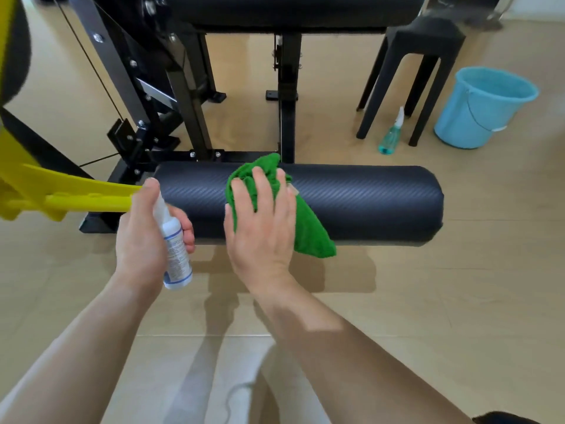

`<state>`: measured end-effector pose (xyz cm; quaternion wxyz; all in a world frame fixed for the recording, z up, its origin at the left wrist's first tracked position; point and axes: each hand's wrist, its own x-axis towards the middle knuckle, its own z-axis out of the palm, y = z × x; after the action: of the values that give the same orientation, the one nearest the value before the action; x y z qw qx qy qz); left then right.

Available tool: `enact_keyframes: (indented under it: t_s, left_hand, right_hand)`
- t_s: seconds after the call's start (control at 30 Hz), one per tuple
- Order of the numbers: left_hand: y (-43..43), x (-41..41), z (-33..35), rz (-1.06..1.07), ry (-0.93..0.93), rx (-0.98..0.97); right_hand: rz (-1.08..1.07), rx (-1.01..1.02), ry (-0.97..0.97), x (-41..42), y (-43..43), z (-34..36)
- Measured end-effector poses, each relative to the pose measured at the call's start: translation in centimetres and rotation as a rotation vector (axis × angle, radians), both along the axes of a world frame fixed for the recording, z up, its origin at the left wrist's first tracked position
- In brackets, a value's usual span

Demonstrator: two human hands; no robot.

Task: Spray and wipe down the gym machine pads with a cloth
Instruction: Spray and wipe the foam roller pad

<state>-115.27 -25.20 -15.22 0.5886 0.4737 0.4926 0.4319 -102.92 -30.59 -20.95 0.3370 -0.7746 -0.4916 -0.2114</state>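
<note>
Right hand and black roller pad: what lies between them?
The green cloth, pressed under the right hand against the roller pad, as the head view shows.

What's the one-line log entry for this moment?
phase: wipe | left hand: grips bottle | right hand: presses cloth on pad | idle: teal bottle, bucket

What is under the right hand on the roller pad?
A green cloth lies under the right hand, spread against the black roller pad. The pad surface beneath the cloth is covered, so spray or dirt there cannot be seen.
</note>
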Motion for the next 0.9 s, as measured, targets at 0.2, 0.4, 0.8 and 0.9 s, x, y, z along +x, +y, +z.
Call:
enact_keyframes:
  t_s: [0.2,0.4,0.8,0.9]
  left_hand:
    - [1.9,-4.2,-0.6,0.215,-0.09,-0.012]
    - [1.2,-4.5,-1.5,0.113,-0.036,-0.01]
    - [-0.7,-1.8,-3.4,-0.099,0.038,-0.023]
    - [-0.9,-1.2,-3.4,-0.11,0.024,-0.014]
  right_hand:
    - [0.225,-0.03,-0.068,-6.9,7.1,0.6]
    - [0.299,-0.042,-0.368,-1.5,4.0,0.4]
    - [0.301,-0.549,-0.007,6.4,8.6,8.7]
    - [0.301,-0.427,-0.061,6.2,8.2,8.5]
